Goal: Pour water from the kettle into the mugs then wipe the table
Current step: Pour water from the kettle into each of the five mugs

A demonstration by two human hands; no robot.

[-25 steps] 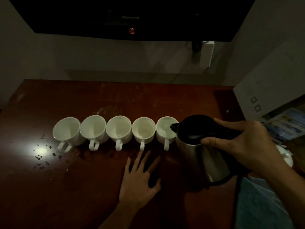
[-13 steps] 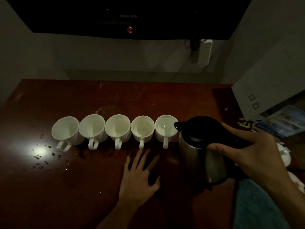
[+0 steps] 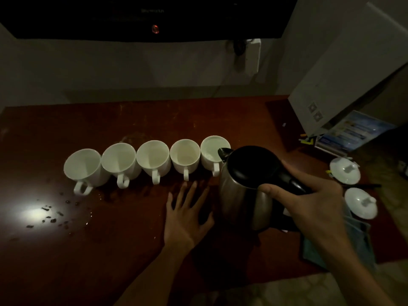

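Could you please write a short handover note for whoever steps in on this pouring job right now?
Right hand grips the kettle handle, spout at the rightmost mug, which holds water.
Left hand rests flat on the table.
The other four mugs stand in a row; their fill is unclear.
Left: finish pouring, then wipe the droplets with the cloth.

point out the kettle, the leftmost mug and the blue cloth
kettle (image 3: 245, 195), head view, on its steel body below the black lid
leftmost mug (image 3: 85, 167), head view, on its inner wall
blue cloth (image 3: 362, 244), head view, on the folded part right of the forearm
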